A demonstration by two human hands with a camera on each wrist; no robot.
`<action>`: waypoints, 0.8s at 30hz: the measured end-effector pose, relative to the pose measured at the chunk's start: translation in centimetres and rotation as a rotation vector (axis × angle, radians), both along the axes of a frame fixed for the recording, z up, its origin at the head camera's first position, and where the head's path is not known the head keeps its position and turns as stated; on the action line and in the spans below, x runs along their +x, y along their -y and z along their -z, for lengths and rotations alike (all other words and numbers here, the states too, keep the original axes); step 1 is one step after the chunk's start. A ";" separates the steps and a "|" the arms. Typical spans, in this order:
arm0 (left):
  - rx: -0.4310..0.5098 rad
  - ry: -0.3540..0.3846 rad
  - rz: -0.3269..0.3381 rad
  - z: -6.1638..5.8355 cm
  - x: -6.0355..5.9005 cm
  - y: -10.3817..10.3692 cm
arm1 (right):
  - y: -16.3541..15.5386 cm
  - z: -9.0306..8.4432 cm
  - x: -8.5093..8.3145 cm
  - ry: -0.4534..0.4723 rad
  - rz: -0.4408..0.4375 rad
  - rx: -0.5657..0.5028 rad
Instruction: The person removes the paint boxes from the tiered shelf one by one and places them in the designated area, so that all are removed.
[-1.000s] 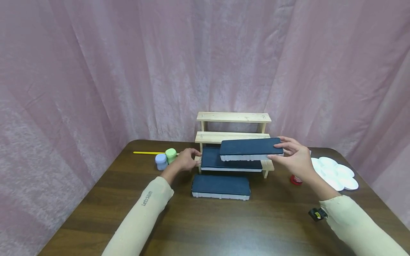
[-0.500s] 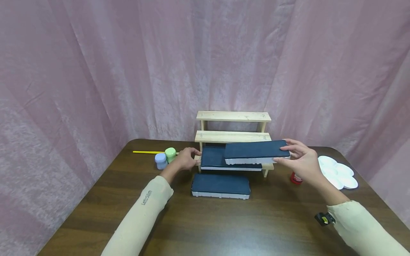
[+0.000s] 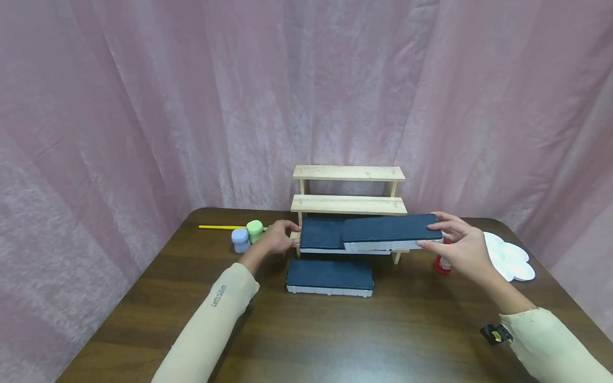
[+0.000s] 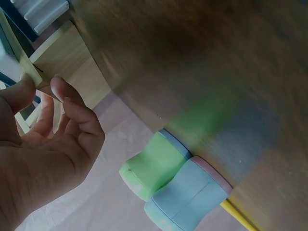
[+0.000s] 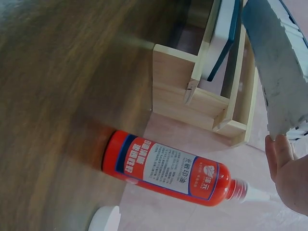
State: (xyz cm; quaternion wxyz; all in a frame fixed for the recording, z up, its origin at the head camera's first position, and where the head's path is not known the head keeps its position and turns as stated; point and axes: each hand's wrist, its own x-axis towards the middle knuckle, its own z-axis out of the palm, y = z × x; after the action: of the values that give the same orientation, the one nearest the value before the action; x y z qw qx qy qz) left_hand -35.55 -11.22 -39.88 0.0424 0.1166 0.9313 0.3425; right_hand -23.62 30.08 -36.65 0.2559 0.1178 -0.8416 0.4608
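In the head view, my left hand (image 3: 278, 236) pinches the left end of the lowest step of a pale wooden three-step rack (image 3: 348, 204). The left wrist view shows thumb and fingertip on that plank end (image 4: 30, 67). My right hand (image 3: 462, 244) grips the right end of a flat box with a dark blue lid and white base (image 3: 390, 229), raised in front of the rack. Behind it, partly hidden, a similar box (image 3: 320, 233) lies on the lowest step. Another blue-lidded box (image 3: 330, 274) is on the table ahead of the rack.
A red bottle (image 5: 168, 168) with a white nozzle stands under my right hand. Farther right lies a white flower-shaped palette (image 3: 511, 260). Left of the rack are a green waisted pot (image 3: 255, 230), a blue one (image 3: 240, 240) and a yellow stick (image 3: 220, 227).
My right hand has carried the held box to the right and slightly down, uncovering more of the box on the lowest step. The left hand has stayed in place.
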 end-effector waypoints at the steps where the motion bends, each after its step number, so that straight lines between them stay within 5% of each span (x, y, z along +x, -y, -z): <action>1: 0.002 -0.005 0.002 0.0 0.0 0.0 | -0.1 0.0 0.1 0.001 0.000 0.003; 24: 0.000 -0.014 0.007 -0.1 -0.1 0.0 | -1.6 0.7 1.6 0.010 0.069 0.063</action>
State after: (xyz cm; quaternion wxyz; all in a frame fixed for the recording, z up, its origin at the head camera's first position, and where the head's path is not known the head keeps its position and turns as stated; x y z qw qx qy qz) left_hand -35.62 -11.21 -39.82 0.0370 0.1225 0.9312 0.3413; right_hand -22.05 31.64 -37.37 0.2637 0.0945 -0.8604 0.4257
